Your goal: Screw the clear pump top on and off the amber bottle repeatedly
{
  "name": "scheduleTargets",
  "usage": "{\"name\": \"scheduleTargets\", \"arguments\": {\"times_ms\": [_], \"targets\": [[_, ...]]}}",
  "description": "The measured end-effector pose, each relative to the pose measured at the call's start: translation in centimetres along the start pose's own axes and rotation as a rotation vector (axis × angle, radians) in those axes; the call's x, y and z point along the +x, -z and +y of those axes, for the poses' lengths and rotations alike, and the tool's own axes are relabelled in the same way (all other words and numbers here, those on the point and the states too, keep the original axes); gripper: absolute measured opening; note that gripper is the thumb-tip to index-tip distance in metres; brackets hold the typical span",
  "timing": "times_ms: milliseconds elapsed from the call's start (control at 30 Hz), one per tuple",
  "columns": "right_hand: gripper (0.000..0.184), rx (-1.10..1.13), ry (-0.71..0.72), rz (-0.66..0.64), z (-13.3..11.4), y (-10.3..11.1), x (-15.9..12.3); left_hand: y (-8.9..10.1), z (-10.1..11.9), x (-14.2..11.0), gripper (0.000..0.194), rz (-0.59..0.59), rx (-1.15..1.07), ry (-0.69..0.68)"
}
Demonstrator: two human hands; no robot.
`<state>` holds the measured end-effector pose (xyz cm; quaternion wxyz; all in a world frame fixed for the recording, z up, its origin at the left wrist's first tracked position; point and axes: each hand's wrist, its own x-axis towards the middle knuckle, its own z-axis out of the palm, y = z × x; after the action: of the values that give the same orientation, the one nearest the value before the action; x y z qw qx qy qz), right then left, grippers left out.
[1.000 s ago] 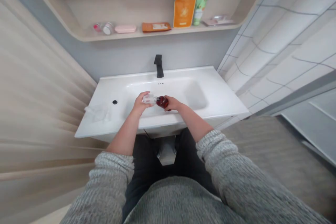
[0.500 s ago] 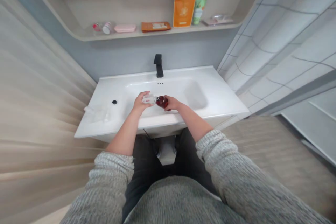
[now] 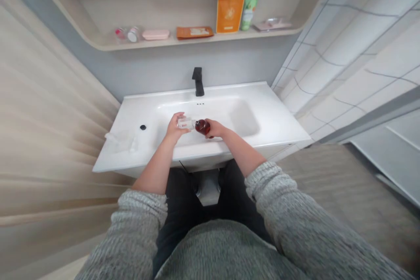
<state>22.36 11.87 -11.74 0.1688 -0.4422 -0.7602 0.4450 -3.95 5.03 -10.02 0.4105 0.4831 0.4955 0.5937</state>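
My left hand (image 3: 174, 127) is closed round a small clear bottle (image 3: 185, 123) that lies tilted, its neck pointing right. In my right hand (image 3: 215, 128) is a dark reddish-brown bottle (image 3: 202, 127), tipped with its mouth toward the clear one. The two mouths meet or nearly meet; whether they touch is too small to tell. Both bottles are above the white sink basin (image 3: 243, 118), near its front rim. My right fingers are partly hidden behind the brown bottle.
A black faucet (image 3: 198, 82) stands behind the basin. On the left counter are a small black round cap (image 3: 143, 127) and a clear plastic packet (image 3: 123, 141). The shelf above holds an orange pouch (image 3: 230, 8), a green tube (image 3: 251, 5), an orange packet (image 3: 194, 32) and a pink case (image 3: 155, 34).
Both hands keep nearly the same pose, with the two bottles held mouth to mouth. The clear bottle has tilted very slightly; little else differs.
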Motion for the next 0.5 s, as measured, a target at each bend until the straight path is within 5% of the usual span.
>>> {"name": "scheduleTargets", "arguments": {"times_ms": [500], "targets": [[0.081, -0.013, -0.022, -0.001, -0.12, 0.07, 0.02, -0.18, 0.3, -0.01, 0.087, 0.026, -0.018, -0.003]]}}
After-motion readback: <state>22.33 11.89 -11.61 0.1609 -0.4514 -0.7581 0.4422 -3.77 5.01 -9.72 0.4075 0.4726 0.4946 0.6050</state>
